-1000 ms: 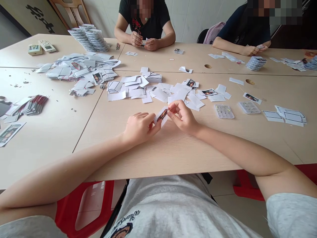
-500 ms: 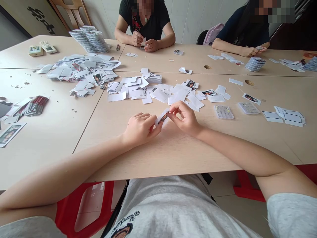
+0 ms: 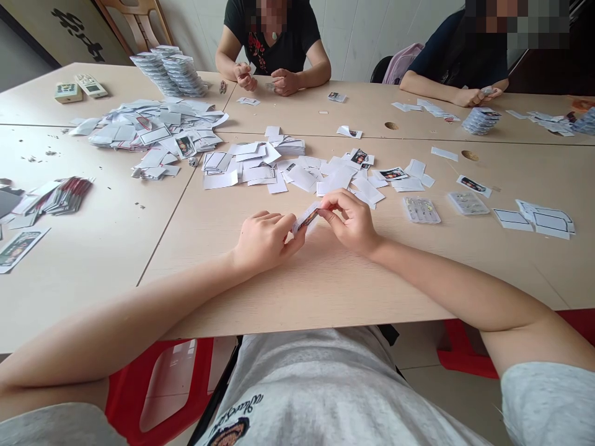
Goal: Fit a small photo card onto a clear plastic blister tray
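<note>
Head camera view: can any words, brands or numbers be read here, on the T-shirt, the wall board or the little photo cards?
The grey T-shirt: curly script, too blurred to quote.
The wall board: large black brush characters, too blurred to read.
The photo card: any print is too small to read.

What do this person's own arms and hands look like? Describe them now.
The left arm and right arm are bare below short, light grey T-shirt sleeves: the left sleeve and the right sleeve match. The left hand and right hand are bare too, with no glove, ring, watch or bracelet showing.
</note>
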Motion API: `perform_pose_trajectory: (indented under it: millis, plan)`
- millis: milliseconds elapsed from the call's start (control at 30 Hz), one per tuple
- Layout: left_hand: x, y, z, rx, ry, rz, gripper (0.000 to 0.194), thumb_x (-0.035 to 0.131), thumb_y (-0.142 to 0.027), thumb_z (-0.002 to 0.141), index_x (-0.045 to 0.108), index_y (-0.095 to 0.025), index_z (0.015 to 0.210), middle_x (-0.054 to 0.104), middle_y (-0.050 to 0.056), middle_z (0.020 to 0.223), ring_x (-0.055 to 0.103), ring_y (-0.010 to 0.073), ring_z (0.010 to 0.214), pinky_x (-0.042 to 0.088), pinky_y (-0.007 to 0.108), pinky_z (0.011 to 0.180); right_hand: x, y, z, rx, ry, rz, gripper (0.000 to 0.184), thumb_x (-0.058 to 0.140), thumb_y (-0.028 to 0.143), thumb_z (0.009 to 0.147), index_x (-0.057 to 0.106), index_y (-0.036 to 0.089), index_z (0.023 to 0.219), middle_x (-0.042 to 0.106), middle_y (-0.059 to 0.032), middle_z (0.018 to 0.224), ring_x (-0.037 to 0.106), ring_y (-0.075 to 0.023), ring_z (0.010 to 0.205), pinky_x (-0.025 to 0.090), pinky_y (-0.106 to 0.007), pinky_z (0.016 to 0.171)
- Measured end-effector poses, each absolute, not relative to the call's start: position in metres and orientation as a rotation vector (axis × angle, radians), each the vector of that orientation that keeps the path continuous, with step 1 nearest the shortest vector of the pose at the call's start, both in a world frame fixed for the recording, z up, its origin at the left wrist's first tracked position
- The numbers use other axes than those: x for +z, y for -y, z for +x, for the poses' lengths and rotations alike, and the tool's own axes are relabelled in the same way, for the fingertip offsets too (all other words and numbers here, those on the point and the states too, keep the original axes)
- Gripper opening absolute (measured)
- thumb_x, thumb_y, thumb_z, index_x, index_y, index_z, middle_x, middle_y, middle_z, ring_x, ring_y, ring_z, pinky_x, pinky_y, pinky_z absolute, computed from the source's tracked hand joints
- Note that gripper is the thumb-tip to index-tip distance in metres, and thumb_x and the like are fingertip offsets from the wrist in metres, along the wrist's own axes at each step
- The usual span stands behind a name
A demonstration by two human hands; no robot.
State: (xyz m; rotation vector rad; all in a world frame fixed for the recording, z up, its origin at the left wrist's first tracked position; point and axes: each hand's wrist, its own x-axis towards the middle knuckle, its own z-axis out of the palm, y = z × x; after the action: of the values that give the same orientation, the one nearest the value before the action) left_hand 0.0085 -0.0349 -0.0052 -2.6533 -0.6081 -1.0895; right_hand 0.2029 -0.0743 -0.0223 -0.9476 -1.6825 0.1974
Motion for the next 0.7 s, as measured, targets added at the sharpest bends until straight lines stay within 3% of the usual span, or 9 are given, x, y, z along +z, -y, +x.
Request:
perform_pose_trajectory:
  millis: [700]
  plan:
    - [-0.007, 0.0361, 0.01, -0.935, 0.687, -2.546, 0.03, 0.051, -0.025, 0.086, 0.038, -0.018, 0.059, 0.046, -0.003, 0.044, 0.038, 0.0105, 0.037, 0.026, 0.025, 0.047, -0.0217, 0.0745, 0.2046, 0.295, 1.669, -1.058, 0.009, 0.058, 0.018, 0.086, 0.055, 0.018, 0.078, 0.057, -0.0019, 0.075, 0.056, -0.014, 0.073, 0.049, -0.028, 0.069]
